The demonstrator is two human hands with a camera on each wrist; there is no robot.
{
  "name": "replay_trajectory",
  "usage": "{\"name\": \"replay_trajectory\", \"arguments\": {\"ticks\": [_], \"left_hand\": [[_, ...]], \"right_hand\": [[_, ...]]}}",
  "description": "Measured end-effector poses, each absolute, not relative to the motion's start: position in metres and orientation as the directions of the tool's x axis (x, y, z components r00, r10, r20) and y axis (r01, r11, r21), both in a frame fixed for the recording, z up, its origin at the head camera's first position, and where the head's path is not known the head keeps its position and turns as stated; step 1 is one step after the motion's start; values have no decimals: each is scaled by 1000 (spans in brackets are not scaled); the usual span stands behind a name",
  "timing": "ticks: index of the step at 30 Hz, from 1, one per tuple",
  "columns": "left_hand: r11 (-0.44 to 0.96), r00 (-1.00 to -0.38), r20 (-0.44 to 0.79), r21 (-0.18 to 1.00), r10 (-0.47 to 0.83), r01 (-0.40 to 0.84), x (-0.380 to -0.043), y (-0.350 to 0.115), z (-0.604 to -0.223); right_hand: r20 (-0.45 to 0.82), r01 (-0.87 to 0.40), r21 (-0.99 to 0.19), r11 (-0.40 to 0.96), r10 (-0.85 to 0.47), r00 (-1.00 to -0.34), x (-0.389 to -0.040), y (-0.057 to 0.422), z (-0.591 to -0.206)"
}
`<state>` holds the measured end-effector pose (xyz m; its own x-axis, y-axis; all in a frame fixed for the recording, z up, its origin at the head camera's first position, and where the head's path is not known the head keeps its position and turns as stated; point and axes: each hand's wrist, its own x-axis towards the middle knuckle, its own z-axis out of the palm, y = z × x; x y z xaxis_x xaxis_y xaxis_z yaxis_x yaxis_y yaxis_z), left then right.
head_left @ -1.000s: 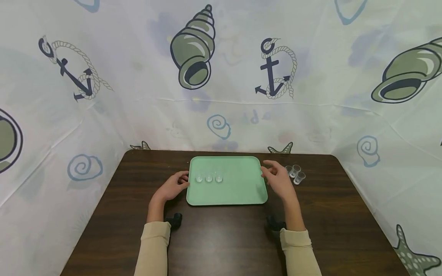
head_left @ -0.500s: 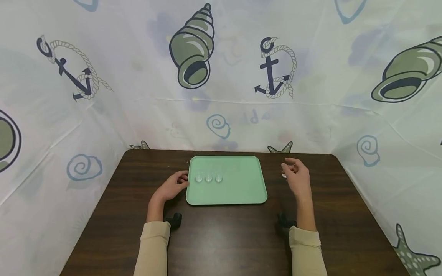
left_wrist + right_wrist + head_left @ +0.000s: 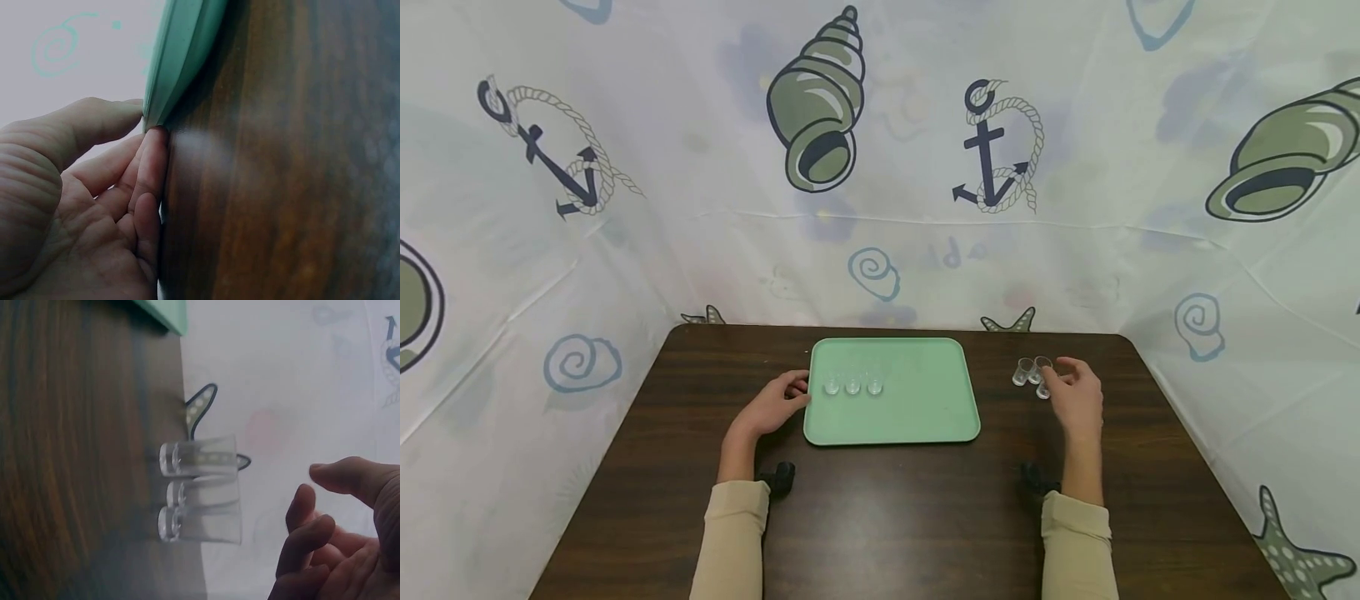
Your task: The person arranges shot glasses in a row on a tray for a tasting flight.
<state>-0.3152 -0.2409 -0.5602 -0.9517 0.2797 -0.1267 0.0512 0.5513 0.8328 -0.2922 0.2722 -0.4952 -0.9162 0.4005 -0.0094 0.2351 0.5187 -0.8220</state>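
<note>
A green tray (image 3: 925, 400) lies on the dark wooden table. Three small clear shot glasses (image 3: 852, 385) stand in a row on its left half. My left hand (image 3: 772, 405) pinches the tray's left edge; in the left wrist view the thumb is at the rim and the fingertips (image 3: 156, 140) lie under it. Right of the tray, three more clear shot glasses (image 3: 1022, 372) stand close together. My right hand (image 3: 1077, 398) is just beside them, partly covering the nearest glass (image 3: 206, 525). In the right wrist view its thumb and fingers are apart and hold nothing.
The brown wooden table (image 3: 880, 517) reaches toward me in front of the tray. A white cloth (image 3: 910, 275) printed with shells, anchors and starfish hangs behind the table and along both sides.
My right hand has moved right, away from the tray's right edge, passing over the loose shot glasses to their right side. The left hand and tray have stayed put.
</note>
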Motion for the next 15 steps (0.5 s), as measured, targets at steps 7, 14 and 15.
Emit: {"name": "replay_trajectory", "arguments": {"ticks": [7, 14, 15], "left_hand": [[541, -952, -119, 839, 281, 54, -315, -242, -561], [543, -954, -123, 838, 274, 48, -315, -240, -561], [545, -954, -124, 837, 274, 48, -315, -240, -561]], "right_hand": [[-129, 350, -773, 528, 410, -903, -294, 280, -505], [-197, 399, -747, 532, 396, -897, -299, 287, -520], [-207, 405, -745, 531, 393, -896, -299, 288, -522]]}}
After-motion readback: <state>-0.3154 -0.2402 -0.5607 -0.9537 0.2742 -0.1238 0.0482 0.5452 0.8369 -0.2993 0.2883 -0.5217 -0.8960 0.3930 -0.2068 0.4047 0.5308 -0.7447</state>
